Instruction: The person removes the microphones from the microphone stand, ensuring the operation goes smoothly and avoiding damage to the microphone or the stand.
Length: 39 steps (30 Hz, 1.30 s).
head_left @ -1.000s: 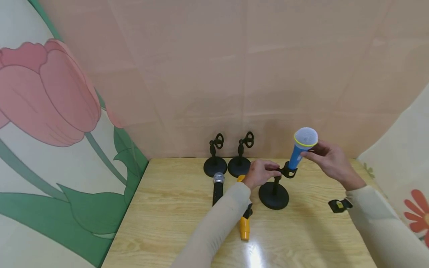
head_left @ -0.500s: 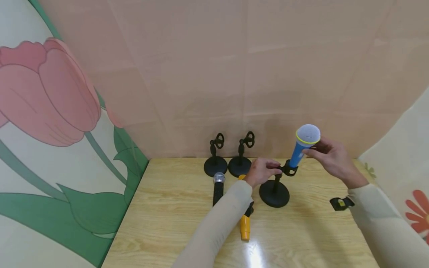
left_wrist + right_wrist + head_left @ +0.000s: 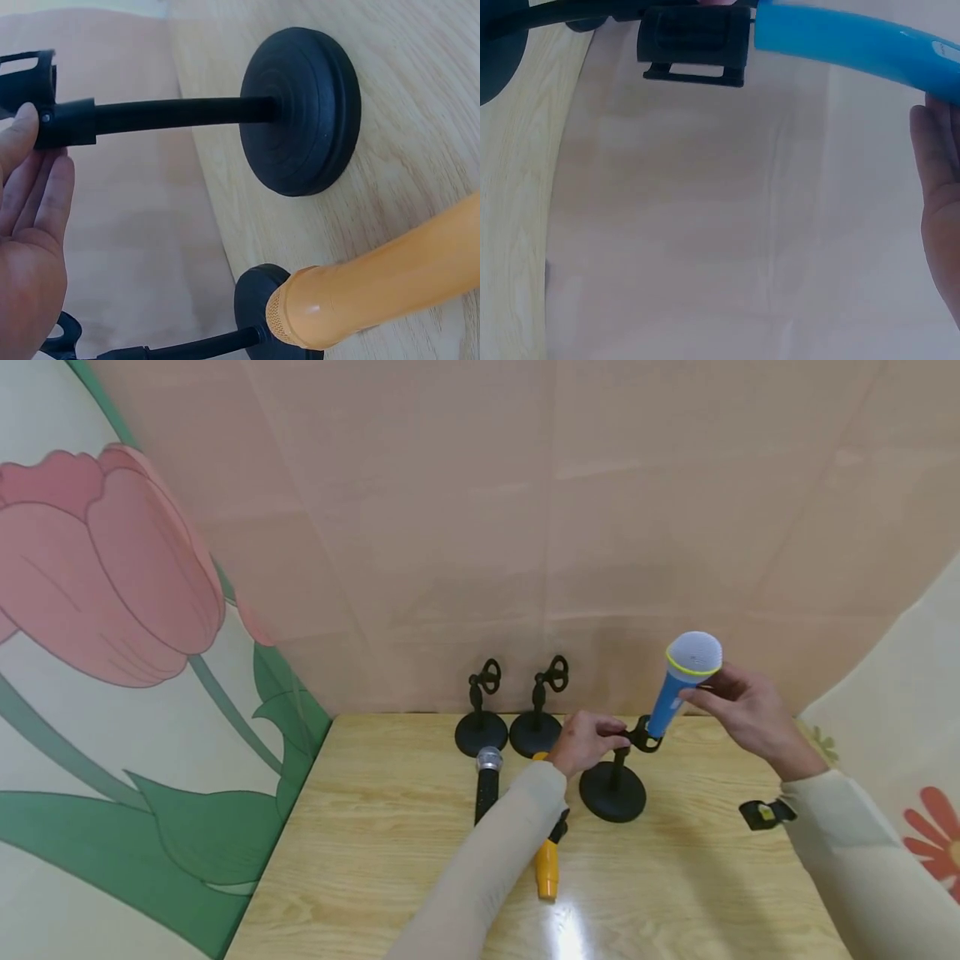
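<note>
The right hand [image 3: 742, 710] pinches the blue microphone [image 3: 678, 681] above the stand's clip [image 3: 647, 735].

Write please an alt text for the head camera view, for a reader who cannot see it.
A person's right hand holds a blue microphone whose lower end sits in the clip of a black stand, while the left hand grips the top of that stand. On the wooden table lie a black microphone and an orange microphone, with two more stands behind.
</note>
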### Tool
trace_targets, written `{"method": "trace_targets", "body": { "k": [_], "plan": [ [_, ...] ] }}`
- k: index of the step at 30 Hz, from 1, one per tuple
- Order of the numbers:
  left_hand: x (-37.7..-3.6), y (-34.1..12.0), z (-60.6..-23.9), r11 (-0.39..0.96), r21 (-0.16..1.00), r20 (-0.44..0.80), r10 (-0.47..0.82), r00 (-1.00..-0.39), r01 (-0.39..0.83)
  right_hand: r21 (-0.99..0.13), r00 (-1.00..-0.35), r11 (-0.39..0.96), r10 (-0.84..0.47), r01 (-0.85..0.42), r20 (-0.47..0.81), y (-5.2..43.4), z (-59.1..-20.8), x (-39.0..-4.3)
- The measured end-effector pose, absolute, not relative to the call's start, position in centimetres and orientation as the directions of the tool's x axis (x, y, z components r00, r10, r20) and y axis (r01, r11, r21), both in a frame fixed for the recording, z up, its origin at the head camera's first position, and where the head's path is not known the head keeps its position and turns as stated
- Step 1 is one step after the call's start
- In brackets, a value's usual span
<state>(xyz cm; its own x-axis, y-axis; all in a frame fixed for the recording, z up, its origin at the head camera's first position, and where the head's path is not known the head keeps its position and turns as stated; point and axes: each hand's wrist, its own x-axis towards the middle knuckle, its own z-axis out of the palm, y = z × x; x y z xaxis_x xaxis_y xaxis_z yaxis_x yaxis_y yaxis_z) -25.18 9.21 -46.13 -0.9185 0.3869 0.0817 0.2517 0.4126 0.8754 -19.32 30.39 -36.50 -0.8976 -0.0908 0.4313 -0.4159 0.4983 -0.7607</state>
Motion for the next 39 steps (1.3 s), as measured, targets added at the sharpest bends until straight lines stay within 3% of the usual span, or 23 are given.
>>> {"method": "trace_targets", "body": {
  "k": [12,19,39],
  "plan": [
    [-26.2,9.6,-46.2,0.464,0.851,0.064,0.373,-0.926,0.246,-0.745,-0.891,0.513,-0.098,-0.427,0.443,30.5,-37.1,-18.6],
    [-27.1,9.9,-45.9,0.51,0.805,0.11,0.373,-0.921,0.303,-0.723,-0.875,0.525,-0.099,-0.45,0.473,30.3,-38.2,-17.7],
    [-28.3,10.4,-45.8,0.556,0.779,0.132,0.306,-0.943,0.289,-0.796,-0.939,0.513,-0.063,-0.322,0.339,28.8,-45.6,-15.1]
  ]
}}
